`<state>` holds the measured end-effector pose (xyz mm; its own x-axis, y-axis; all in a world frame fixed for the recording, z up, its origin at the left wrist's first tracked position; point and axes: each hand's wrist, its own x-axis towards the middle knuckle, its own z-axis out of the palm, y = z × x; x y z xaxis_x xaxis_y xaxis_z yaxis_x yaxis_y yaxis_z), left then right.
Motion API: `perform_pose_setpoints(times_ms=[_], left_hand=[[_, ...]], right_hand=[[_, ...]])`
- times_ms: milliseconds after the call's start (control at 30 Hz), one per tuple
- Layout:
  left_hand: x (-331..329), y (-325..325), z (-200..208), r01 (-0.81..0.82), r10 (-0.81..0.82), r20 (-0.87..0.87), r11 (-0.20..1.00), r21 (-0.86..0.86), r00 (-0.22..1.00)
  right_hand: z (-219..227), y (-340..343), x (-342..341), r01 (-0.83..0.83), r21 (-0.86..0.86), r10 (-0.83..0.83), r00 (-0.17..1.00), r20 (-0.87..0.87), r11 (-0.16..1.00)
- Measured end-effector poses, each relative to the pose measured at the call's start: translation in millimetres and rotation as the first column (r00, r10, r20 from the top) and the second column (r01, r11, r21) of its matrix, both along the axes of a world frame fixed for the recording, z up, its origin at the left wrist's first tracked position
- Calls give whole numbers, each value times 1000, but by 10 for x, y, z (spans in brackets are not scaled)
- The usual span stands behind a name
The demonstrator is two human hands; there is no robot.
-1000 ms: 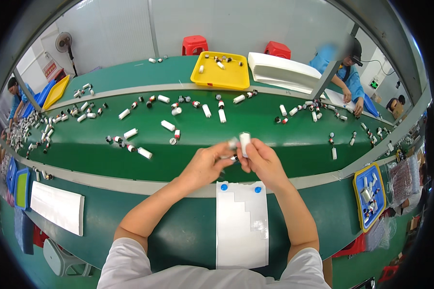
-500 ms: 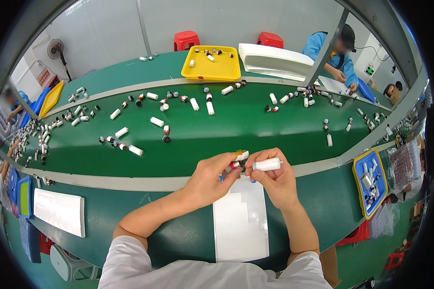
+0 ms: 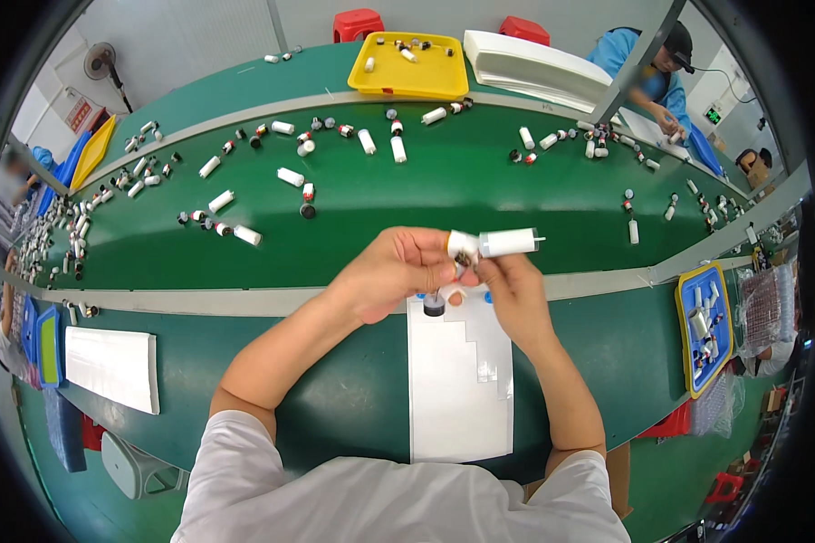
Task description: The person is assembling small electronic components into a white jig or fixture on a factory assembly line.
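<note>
Over the near rail, both my hands are closed around one small assembly. My left hand (image 3: pixel 391 276) pinches its middle, where small dark and metallic parts show between the fingertips. My right hand (image 3: pixel 519 294) grips beside a white cylinder (image 3: pixel 509 242), which has clear ends and a thin white pin pointing right. A short white piece (image 3: pixel 463 242) sits left of that cylinder. Below my left fingers hangs a round black cap (image 3: pixel 434 308); how it joins the rest is hidden. A white sheet (image 3: pixel 457 407) with a stepped pattern lies on the green table under my hands.
Many similar white cylinders and capped pieces lie on the green belt (image 3: pixel 380 199), densest at far left. A yellow tray (image 3: pixel 407 81) stands beyond it. A blue tray (image 3: pixel 704 326) sits right, folded white sheeting (image 3: pixel 110 366) left. A co-worker (image 3: pixel 647 86) handles parts at far right.
My hands have moved up in the picture with the assembly. The black cap now shows below my left fingers, and the white cylinder sits higher. The whole view has shifted slightly.
</note>
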<state>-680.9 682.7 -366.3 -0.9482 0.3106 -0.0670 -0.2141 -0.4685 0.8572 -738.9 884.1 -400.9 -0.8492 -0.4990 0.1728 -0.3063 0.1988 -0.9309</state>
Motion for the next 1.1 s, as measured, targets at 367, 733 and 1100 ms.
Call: perform_pose_setpoints(times_ms=[367,733,1100], left_hand=[[-86,109,22,-267,157,283,872,410,946],[-214,178,-62,-181,150,127,941,285,980],[-179,361,14,-201,199,23,970,138,980]], right_hand=[[-495,-43,154,-81,452,306,839,-450,888],[-387,68,77,-100,470,295,884,-362,877],[339,392,138,-346,535,546,791,-275,771]])
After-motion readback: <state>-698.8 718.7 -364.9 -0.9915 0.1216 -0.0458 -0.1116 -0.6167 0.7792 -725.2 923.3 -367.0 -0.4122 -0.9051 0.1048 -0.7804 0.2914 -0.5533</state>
